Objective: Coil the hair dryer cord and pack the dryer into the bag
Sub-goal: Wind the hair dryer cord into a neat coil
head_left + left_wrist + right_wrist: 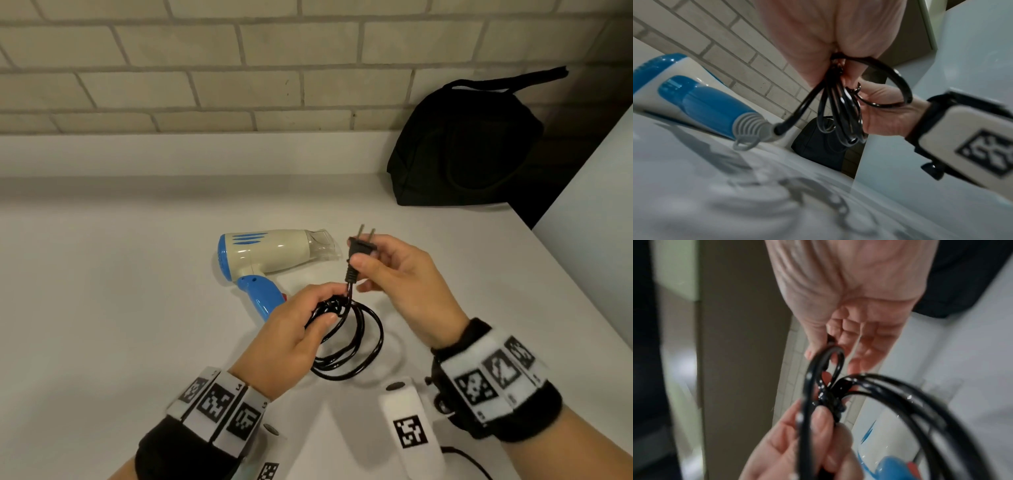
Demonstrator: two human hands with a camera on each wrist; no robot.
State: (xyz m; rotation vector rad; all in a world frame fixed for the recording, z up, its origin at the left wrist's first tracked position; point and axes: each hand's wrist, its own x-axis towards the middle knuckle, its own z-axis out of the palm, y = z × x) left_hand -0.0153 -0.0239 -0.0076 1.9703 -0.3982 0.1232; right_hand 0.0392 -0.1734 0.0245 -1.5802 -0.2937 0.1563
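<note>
A cream and blue hair dryer (270, 255) lies on its side on the white counter (102, 291), nozzle pointing right. Its black cord (356, 346) hangs in several loops from my left hand (301, 329), which grips the bundle just in front of the dryer's blue handle (715, 105). My right hand (387, 270) pinches the two-pin plug (359, 250) upright above the coil, prongs pointing up. In the left wrist view the cord (840, 113) leaves the handle's grey strain relief (752, 126) and rises into my fist. The black bag (466, 147) stands at the back right against the wall.
A pale brick wall (205, 68) runs behind the counter above a low white ledge. A white vertical panel (589, 192) closes the right side next to the bag. Marker bands wrap both wrists, and a thin black wire (469, 459) trails at the lower right.
</note>
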